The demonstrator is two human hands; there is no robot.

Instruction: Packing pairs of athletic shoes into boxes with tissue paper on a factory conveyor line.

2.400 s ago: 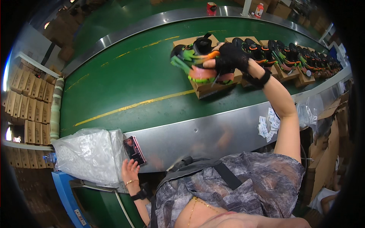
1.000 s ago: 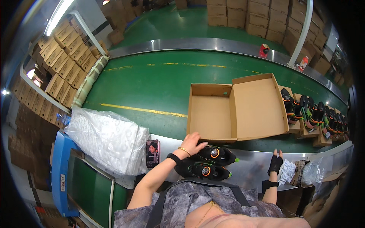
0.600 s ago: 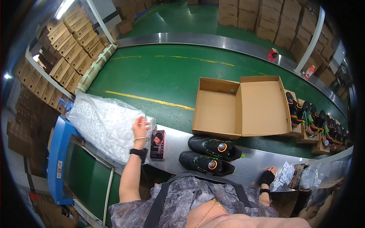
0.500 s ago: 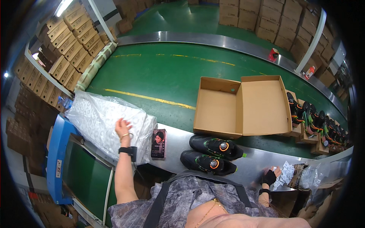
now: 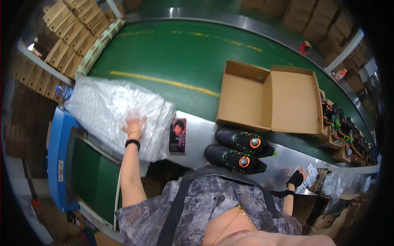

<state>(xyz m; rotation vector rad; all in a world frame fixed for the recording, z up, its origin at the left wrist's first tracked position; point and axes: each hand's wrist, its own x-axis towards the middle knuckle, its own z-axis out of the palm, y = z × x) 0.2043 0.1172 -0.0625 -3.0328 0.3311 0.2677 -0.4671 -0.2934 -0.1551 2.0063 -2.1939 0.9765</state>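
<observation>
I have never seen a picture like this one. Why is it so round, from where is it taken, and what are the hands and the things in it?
The picture comes from a wide fisheye camera worn on a person's head, looking down, so straight edges bend near the rim. There is no machine arm, only two human hands. The left hand, with a dark wristband, lies flat on a big stack of clear plastic bags. The right hand, in a dark glove, is low at the right, beside some packets of paper and plastic; whether it grips one is unclear. On the metal ledge lie two black shoes and a small card. Behind, on the green conveyor belt, stands an open, empty cardboard box.
</observation>
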